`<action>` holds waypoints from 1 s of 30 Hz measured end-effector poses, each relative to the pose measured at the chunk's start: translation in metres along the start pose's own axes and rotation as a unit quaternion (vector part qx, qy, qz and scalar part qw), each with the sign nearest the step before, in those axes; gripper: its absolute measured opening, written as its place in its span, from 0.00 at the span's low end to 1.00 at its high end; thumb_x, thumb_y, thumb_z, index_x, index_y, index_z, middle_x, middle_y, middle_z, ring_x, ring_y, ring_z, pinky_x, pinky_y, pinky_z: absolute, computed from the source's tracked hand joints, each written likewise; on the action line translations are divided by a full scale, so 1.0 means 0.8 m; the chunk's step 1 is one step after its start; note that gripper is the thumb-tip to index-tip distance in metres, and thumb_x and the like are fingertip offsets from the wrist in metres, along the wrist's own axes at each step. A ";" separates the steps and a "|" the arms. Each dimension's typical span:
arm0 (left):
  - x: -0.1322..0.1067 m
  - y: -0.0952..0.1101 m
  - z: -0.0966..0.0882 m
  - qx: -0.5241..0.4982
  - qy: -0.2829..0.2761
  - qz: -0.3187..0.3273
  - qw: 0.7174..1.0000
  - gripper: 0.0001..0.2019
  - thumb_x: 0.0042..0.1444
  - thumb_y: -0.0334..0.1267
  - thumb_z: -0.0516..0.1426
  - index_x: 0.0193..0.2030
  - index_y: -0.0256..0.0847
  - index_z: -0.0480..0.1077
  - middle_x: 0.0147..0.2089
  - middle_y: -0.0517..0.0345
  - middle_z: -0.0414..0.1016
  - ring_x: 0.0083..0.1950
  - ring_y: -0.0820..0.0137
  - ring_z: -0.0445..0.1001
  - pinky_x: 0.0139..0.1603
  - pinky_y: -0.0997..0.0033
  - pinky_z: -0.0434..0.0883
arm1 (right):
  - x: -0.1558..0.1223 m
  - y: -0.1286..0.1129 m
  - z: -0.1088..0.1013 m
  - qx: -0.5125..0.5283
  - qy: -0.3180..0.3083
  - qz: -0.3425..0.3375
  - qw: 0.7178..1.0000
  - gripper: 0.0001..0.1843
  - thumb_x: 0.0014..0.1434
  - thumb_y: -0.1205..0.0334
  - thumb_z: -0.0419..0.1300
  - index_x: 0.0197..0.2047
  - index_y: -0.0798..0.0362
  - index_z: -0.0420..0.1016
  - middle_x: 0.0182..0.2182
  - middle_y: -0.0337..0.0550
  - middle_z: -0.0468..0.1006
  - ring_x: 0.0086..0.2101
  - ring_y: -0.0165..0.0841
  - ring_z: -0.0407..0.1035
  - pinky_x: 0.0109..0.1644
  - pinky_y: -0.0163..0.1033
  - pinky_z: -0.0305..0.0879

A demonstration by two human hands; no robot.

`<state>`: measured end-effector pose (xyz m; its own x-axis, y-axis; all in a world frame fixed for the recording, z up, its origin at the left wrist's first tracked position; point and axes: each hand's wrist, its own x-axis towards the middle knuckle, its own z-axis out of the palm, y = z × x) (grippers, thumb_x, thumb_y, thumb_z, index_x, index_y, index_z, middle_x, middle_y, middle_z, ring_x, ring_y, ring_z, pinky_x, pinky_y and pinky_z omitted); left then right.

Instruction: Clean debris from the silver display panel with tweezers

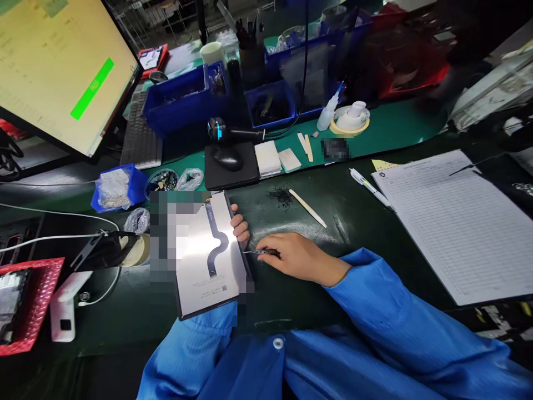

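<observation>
Here, the left hand [240,225] clasps a panel [194,266], long axis forward; the right hand [297,256] pinches a tool [268,252].

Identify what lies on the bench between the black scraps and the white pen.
In the head view, a pale stick lies between the black scraps and the white pen, nearer the scraps.

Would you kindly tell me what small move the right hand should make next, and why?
I would probably have the right hand draw the slim tool lightly along the edge of the panel: its tip appears to meet that edge, the left hand grips the panel, and dark scraps lie nearby, perhaps scrapings.
</observation>
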<state>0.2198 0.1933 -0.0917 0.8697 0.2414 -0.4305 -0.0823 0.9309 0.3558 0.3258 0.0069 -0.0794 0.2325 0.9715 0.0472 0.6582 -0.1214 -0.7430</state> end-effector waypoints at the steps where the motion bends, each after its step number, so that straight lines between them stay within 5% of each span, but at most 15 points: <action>1: -0.001 0.001 0.000 0.000 0.001 -0.003 1.000 0.19 0.73 0.47 0.42 0.50 0.42 0.70 0.29 0.57 0.64 0.25 0.71 0.60 0.24 0.72 0.60 | 0.000 0.000 0.000 -0.011 0.000 -0.005 1.000 0.06 0.67 0.63 0.64 0.47 0.51 0.80 0.39 0.41 0.83 0.39 0.36 0.77 0.43 0.39 0.67; 6: -0.003 0.001 0.001 -0.009 0.006 -0.002 1.000 0.19 0.73 0.48 0.43 0.52 0.42 0.70 0.29 0.57 0.65 0.25 0.71 0.59 0.25 0.71 0.60 | -0.001 -0.001 -0.002 -0.037 -0.001 -0.013 0.999 0.10 0.72 0.61 0.58 0.47 0.51 0.82 0.38 0.42 0.83 0.39 0.36 0.77 0.43 0.40 0.67; 11: -0.001 0.001 0.005 -0.010 0.009 0.011 1.000 0.20 0.74 0.46 0.40 0.52 0.41 0.70 0.29 0.58 0.65 0.24 0.72 0.58 0.24 0.72 0.59 | -0.001 -0.002 -0.002 0.004 -0.001 0.005 1.000 0.07 0.67 0.63 0.65 0.49 0.51 0.80 0.40 0.41 0.84 0.40 0.36 0.78 0.43 0.38 0.67; 30: 0.000 0.003 0.004 -0.014 -0.022 0.005 1.000 0.27 0.74 0.48 0.34 0.49 0.41 0.72 0.29 0.57 0.64 0.24 0.73 0.60 0.22 0.74 0.61 | -0.002 0.001 0.000 -0.030 -0.003 -0.020 0.999 0.09 0.72 0.61 0.59 0.49 0.49 0.81 0.39 0.41 0.84 0.39 0.36 0.77 0.43 0.40 0.67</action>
<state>0.2212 0.1948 -0.0881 0.8894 0.2384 -0.3901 -0.1038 0.9363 0.3355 0.3260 0.0050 -0.0796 0.2001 0.9772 0.0715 0.7089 -0.0940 -0.6990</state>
